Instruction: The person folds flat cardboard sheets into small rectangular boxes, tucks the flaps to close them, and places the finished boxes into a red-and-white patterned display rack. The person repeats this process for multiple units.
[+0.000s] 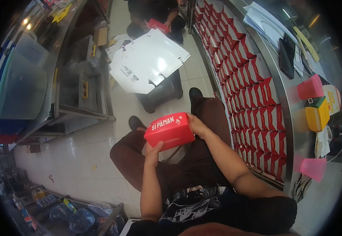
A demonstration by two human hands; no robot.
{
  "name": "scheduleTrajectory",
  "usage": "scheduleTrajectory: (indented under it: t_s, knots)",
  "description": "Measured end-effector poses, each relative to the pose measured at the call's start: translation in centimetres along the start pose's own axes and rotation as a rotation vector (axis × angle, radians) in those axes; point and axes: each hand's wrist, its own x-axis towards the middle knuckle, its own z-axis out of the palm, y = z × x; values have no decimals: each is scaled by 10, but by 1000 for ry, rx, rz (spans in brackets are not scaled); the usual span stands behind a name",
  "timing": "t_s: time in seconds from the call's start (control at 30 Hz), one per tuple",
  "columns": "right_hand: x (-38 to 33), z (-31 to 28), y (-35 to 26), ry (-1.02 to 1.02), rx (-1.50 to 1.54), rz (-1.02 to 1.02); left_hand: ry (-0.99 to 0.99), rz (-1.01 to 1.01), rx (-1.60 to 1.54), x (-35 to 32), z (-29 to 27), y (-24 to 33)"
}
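Note:
Above my lap I hold a red cardboard food box [169, 132] with white print, folded into shape. My left hand [153, 152] grips its near left corner, the thumb lying on the front face. Around the right end of the box wraps my right hand [195, 125], its fingers partly hidden behind the carton. Beyond the box, a stack of flat cardboard sheets [151, 59], white side up with cut edges, lies on a dark stool [161, 96]. Across from me a seated person holds another red box [158, 26].
Rows of red-and-white folded boxes [253, 114] fill the shelf at my right. Above them, a metal counter [287, 88] carries a phone [286, 55], pink cups [311, 87] and papers. Metal shelving with plastic bins [88, 88] stands at left; bottles [80, 220] lie lower left.

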Motion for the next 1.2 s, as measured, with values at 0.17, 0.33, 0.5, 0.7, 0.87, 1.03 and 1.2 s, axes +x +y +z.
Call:
scheduleTrajectory:
  t_s: [0.17, 0.33, 0.5, 0.7, 0.87, 1.03, 1.2]
  knots:
    - [-9, 9, -19, 185, 195, 42, 204, -153, 12, 8, 3, -7]
    - [-17, 5, -24, -100, 199, -59, 227, -373, -77, 11, -5, -7]
    - [-17, 1, -25, -5, 221, 29, 266, -260, -63, 7, 3, -8]
    - [-9, 9, -16, 98, 254, 54, 280, -80, 105, 9, -7, -23]
    - [-1, -3, -11, 5, 178, 29, 355, -85, 138, 16, 5, -9]
    - [-8, 1, -19, -11, 201, -6, 420, -58, 163, 7, 11, -1]
    - [-38, 16, -82, -56, 117, -328, 447, 150, 189, -8, 30, 42]
